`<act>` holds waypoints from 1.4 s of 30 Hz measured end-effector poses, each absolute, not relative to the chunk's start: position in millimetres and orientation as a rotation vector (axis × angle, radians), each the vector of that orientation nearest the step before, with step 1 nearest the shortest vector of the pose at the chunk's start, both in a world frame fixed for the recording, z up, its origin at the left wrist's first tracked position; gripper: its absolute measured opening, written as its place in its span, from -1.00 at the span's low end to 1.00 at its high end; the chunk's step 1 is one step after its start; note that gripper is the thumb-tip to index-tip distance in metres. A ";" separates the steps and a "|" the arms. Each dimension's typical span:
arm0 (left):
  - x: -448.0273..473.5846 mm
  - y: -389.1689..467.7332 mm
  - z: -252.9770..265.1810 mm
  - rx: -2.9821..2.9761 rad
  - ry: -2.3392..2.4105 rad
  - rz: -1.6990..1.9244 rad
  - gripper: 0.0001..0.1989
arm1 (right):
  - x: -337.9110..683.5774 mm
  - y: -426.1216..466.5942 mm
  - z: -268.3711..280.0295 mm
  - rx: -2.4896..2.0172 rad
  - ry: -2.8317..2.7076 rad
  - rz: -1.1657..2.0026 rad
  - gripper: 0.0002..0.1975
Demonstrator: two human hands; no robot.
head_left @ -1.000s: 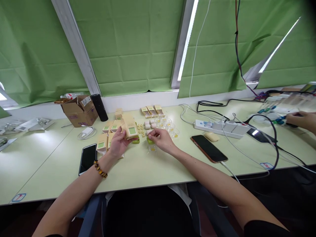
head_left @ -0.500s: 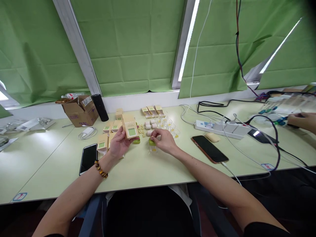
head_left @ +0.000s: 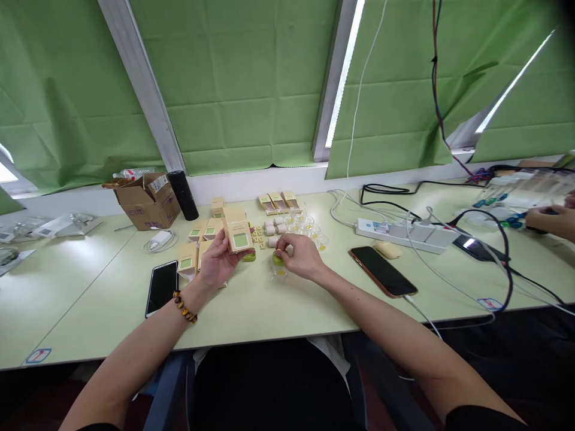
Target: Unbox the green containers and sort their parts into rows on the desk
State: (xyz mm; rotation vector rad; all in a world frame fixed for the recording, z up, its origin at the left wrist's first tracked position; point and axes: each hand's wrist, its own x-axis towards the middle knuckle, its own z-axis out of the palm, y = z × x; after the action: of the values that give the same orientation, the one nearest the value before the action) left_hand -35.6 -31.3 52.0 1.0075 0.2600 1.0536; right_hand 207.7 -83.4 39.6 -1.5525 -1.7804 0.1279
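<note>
Holding a small tan box [head_left: 239, 236] upright, label toward the camera (probably to read it), the left hand [head_left: 218, 262] has a closed grip; the right hand [head_left: 300, 255] pinches a green piece [head_left: 278, 259] just right, above the table [head_left: 269, 305], phones flanking.

Beyond the hands, green blinds [head_left: 251, 90] cover the windows, daylight slipping through their gaps above a pale green tabletop [head_left: 278, 305].

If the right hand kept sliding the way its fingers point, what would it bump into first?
The right hand points left, pinching a small green piece. It would probably first meet the other green piece under the small tan box in the left hand, though depth is unclear.
</note>
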 end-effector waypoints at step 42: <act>-24.3 -50.8 34.9 1.462 0.281 1.085 -0.37 | 186.1 -90.2 44.1 -0.811 -1.338 1.058 -0.32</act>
State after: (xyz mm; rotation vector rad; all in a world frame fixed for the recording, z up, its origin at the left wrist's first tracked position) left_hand -24.3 -50.8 34.9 1.4617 0.2810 1.0847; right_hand 186.1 -90.2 44.1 -0.8112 -1.3376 1.0579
